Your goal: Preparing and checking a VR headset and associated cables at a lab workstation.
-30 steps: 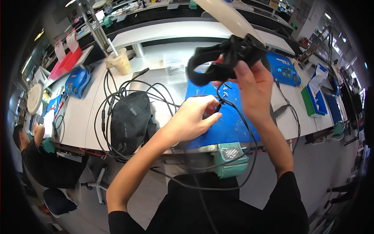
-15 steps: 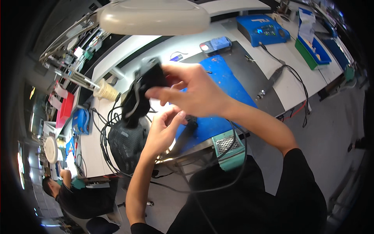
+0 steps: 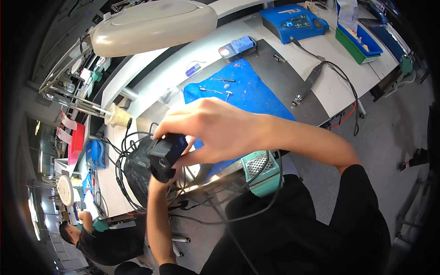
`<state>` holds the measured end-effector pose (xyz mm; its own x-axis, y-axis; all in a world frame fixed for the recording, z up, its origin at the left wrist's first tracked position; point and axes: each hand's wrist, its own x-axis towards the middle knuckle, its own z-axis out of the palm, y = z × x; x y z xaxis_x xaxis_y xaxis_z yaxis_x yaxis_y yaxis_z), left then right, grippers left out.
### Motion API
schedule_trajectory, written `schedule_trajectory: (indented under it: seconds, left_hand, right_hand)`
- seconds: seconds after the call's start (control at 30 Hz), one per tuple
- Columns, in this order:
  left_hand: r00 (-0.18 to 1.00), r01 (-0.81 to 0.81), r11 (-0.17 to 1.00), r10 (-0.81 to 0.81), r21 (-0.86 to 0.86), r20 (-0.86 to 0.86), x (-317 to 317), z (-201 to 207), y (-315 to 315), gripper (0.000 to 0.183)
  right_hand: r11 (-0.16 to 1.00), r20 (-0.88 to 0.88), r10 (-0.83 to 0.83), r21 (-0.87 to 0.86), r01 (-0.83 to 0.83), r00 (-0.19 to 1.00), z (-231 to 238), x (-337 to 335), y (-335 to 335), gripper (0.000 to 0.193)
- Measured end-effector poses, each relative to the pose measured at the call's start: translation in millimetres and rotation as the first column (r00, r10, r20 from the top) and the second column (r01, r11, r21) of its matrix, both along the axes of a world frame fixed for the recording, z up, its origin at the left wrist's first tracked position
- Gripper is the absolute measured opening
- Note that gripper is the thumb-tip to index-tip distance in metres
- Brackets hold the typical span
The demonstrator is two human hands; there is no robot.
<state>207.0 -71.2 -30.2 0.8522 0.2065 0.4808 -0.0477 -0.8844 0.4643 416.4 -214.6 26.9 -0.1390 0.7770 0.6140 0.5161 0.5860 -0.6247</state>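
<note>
My right hand [image 3: 211, 126] grips a small black box-shaped device [image 3: 167, 153], possibly a camera, with its fingers over the top and the thumb underneath. A round lens-like opening shows on its near face. The device sits right at my left wrist, over the end of my left forearm [image 3: 158, 211]. Most of my left hand is hidden behind the device and my right hand, so its fingers do not show. Below and beyond my hands lies a blue cloth [image 3: 256, 87], with several small metal tools [image 3: 224, 80] and burr-like bits on it.
A black mesh bag [image 3: 137, 167] and looped black cables stand left of my hands. A green box with a metal grate [image 3: 259, 165] juts from the bench's front edge. A handpiece [image 3: 309, 82], a blue control unit [image 3: 293, 25] and a lamp [image 3: 156, 27] are around. A co-worker [image 3: 107, 243] sits at left.
The black device has come down toward my left wrist, with its strap no longer showing. My right hand moved down with it and covers my left hand. The view has shifted slightly.
</note>
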Motion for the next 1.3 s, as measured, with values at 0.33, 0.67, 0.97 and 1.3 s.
schedule_trajectory:
  seconds: [0.33,0.67,0.97,1.3]
  left_hand:
    - [0.986,-0.001,0.802,0.100,-0.597,0.132,-6,72,-45,0.055]
    - [0.896,-0.397,0.813,0.444,-0.427,0.010,16,42,-56,0.039]
    - [0.912,-0.329,0.742,0.411,-0.584,0.008,20,41,-51,0.039]
    - [0.934,-0.291,0.884,0.179,-0.367,-0.309,46,34,-78,0.033]
  right_hand:
    - [0.993,0.137,-0.116,0.003,0.117,0.984,3,1,13,0.037]
    - [0.989,-0.095,-0.065,-0.142,0.051,0.993,-26,36,-4,0.035]
    - [0.880,0.403,-0.321,-0.207,0.427,0.857,-68,68,-14,0.024]
    - [0.839,-0.301,-0.245,-0.541,0.047,0.922,-20,60,-6,0.019]
